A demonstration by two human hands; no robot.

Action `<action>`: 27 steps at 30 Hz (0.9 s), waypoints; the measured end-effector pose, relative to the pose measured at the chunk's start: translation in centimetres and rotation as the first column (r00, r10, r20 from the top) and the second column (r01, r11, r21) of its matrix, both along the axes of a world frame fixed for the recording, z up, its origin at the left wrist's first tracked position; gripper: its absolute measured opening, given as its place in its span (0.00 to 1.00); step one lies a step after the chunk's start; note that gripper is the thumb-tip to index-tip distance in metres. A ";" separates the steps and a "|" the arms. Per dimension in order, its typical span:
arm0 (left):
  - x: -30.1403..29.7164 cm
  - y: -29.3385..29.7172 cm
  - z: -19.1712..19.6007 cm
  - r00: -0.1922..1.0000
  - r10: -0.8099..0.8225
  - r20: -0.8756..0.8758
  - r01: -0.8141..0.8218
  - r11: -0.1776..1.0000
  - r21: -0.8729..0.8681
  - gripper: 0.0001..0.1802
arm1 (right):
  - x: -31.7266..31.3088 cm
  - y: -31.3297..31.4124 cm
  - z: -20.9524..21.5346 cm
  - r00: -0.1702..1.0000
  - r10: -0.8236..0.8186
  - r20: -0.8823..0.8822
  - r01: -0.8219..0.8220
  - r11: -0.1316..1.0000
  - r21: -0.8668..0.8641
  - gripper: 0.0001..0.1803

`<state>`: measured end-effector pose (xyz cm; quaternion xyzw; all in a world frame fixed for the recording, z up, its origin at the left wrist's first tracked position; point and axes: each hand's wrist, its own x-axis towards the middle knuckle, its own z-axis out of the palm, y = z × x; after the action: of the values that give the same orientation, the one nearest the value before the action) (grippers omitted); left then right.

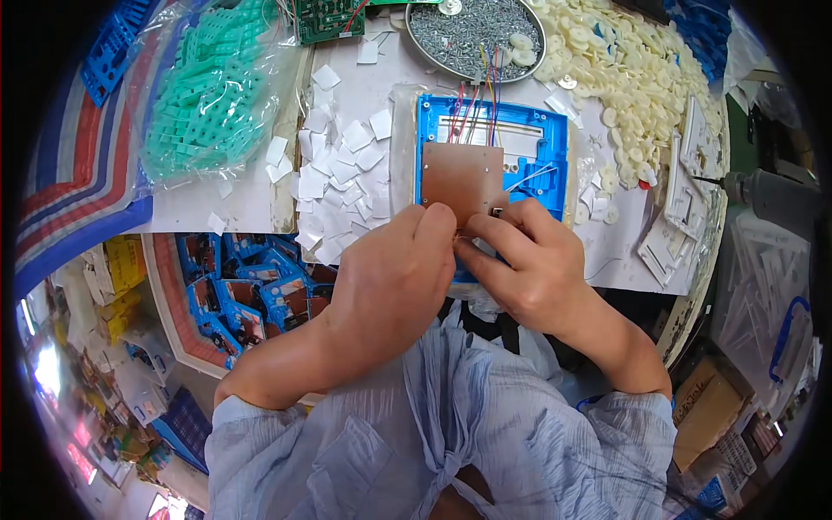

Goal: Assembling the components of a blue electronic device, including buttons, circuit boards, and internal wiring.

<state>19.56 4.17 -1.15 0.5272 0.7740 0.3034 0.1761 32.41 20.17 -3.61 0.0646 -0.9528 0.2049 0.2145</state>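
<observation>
Blue plastic housing [559, 147] lies open side up at the middle of the bench [394, 65], and a brown circuit board [464, 178] sits over its left part, plain face up. As far as can be judged, the work on this unit is midway: the board is in place over the housing and coloured wires [494, 104] stretch from its upper edge across the housing's far wall, but they run loose toward the round metal tray of screws [477, 43]. White leads [530, 178] lie loose in the right part, and no cover is on. Small marks near the board's corners could be screws or holes; they are too small to tell. In the bin [182, 321] at lower left, blue housings with brown boards [260, 295] are heaped, seemingly units of the same kind.

Both forearms come up from the lower edge, elbows out, and the wrists turn inward so that the fingertips meet at the board's near edge. The left hand [394, 269] shows its back, fingers curled, thumb and forefinger pressed together; what lies between them is hidden. The right hand [537, 269] reaches in from the other side, forefinger and thumb pointing left, close to a fine reddish strand; whether they pinch it, I cannot tell.
</observation>
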 end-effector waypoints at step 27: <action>-0.8 -0.4 0.3 0.972 0.084 0.219 -0.092 0.995 0.026 0.05 | 1.5 -0.4 2.5 0.952 0.004 0.306 -0.011 1.000 0.020 0.28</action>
<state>18.78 3.77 -0.87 0.4591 0.7669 0.3808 0.2368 33.93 19.81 -1.11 0.0382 -0.9764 0.2031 0.0631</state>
